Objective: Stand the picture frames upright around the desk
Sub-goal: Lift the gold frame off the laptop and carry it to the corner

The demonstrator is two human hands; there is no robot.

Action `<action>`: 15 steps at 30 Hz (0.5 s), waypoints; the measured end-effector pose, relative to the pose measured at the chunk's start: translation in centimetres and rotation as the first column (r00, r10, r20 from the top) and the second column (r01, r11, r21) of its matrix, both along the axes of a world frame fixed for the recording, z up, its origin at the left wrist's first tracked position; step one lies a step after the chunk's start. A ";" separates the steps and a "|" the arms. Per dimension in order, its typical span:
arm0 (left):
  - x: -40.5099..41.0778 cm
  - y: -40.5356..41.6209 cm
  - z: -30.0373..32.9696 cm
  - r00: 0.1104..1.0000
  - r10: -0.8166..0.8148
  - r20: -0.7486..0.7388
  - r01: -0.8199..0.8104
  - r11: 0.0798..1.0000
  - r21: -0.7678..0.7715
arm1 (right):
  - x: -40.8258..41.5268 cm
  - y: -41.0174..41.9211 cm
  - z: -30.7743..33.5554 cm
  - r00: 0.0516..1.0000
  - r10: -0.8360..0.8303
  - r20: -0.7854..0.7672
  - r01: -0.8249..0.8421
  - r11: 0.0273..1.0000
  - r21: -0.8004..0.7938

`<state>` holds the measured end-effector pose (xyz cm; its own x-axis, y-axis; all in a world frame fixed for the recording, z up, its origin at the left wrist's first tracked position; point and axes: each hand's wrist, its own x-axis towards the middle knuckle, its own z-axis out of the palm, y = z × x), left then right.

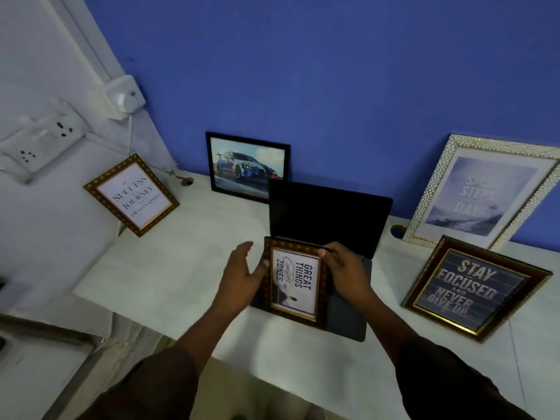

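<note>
A brown patterned frame is gripped by both hands over the open laptop.

Its side edges are grasped by the left hand and right hand; the laptop keyboard is mostly hidden behind it.

Two bare hands, dark sleeves

The person is wearing dark brown sleeves reaching partway down both forearms; left hand and right hand are showing no rings.

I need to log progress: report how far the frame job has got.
Done: four frames stand upright, the Success frame, car frame, Small Steps frame and Stay Focused frame. In hand: the Great Things frame, turned sideways over the laptop, between left hand and right hand. Left: standing it up.
</note>
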<state>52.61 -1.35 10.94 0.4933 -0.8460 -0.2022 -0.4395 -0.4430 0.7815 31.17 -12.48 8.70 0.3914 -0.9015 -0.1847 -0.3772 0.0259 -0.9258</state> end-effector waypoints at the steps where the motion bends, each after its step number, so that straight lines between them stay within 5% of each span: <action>1: 0.6 -0.3 0.5 0.998 -0.031 0.058 0.033 0.999 -0.025 | 0.7 0.1 1.1 0.999 0.045 -0.008 -0.045 0.998 -0.039; 4: 2.1 0.2 2.5 0.970 -0.187 0.153 0.194 0.981 -0.030 | 3.8 0.8 3.8 0.987 0.163 -0.014 -0.164 0.981 -0.107; 7: 4.2 2.8 3.4 0.962 -0.271 0.001 0.271 0.962 0.011 | 7.9 2.4 6.3 0.965 0.261 -0.011 -0.260 0.954 -0.152; 11: 7.0 6.5 3.9 0.941 -0.192 -0.280 0.179 0.981 -0.072 | 12.5 4.1 8.9 0.942 0.324 -0.090 -0.335 0.925 -0.181; 15: 9.8 9.5 4.3 0.883 -0.007 -0.469 -0.078 0.984 -0.161 | 15.1 4.8 10.2 0.962 0.201 -0.187 -0.235 0.954 -0.184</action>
<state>62.46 8.12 15.24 0.4077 -0.8720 -0.2709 0.0078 -0.2934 0.9560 46.31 -7.65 18.90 0.5620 -0.8227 -0.0855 -0.5002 -0.2557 -0.8273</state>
